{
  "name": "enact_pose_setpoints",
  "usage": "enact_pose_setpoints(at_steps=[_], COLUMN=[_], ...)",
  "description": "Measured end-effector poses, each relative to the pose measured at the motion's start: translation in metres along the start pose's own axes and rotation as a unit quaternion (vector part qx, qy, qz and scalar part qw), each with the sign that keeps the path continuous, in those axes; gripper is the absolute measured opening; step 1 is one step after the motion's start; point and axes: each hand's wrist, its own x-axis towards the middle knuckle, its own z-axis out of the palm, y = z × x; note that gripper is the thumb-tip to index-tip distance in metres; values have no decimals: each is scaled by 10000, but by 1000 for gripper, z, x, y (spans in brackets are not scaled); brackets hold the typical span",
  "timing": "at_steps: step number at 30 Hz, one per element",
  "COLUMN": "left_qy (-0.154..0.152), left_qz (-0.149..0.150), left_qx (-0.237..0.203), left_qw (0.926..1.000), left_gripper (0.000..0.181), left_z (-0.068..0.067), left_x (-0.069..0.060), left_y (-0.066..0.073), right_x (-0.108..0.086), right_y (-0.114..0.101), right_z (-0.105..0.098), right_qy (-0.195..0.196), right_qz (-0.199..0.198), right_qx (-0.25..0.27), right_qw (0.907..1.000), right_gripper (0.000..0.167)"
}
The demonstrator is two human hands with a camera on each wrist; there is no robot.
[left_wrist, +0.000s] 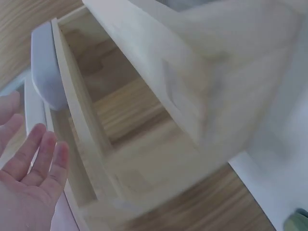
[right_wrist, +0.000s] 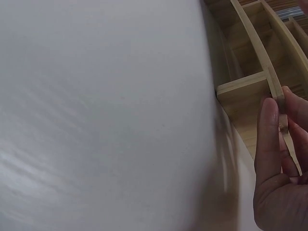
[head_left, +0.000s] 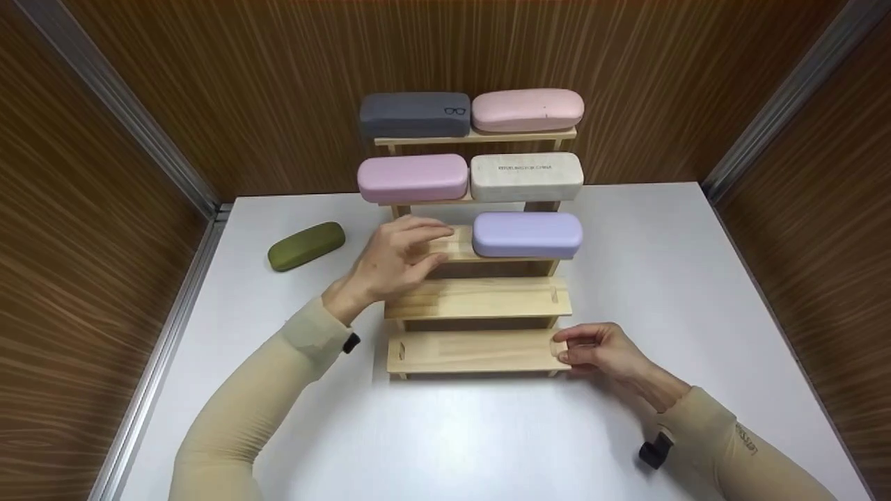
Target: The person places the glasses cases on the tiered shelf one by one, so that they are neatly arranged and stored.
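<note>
A tiered wooden rack (head_left: pixel 480 351) stands in the middle of the white table. My left hand (head_left: pixel 390 261) hovers at the left part of its middle tier, fingers apart from the thumb and nothing between them; the left wrist view shows its fingers (left_wrist: pixel 41 159) extended. To the right on that same tier rests a lavender glasses case (head_left: pixel 527 234). Down at the bottom tier, my right hand (head_left: pixel 602 353) pinches the right end of the board, thumb and fingers on either side of it in the right wrist view. An olive green glasses case (head_left: pixel 306 246) lies on the table, left of the rack.
On the top tier sit a dark grey case (head_left: pixel 415 115) and a light pink case (head_left: pixel 527 110). One tier lower are a pink-lilac case (head_left: pixel 413 178) and a cream case (head_left: pixel 527 177) with lettering. Wood-grain panels (head_left: pixel 299 56) enclose the table at the back and sides.
</note>
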Motion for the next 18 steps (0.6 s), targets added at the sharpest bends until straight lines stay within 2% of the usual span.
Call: enact_pose_setpoints(at_steps=[5,9,14,18], left_qy=[181,445,732,798], left_qz=[-222,-386,-644,-1106], left_qx=[-30,10,524,876], left_qw=[9996,9983,9939,9868], left_gripper=[30,27,24,24], left_z=[-21,-39,-61,-73], left_x=[-26,-48,-78,-99], left_y=[-11,-25,-54,-80], right_x=[-1,0,0,0], right_y=[0,1,1,0], right_z=[0,0,-1,-1], right_qy=[3,-14,-60,-73], right_qz=[80,43,34,67], right_qx=[30,8,-15,6], right_qw=[10000,10000,10000,10000], right_gripper=[32,32,32,32])
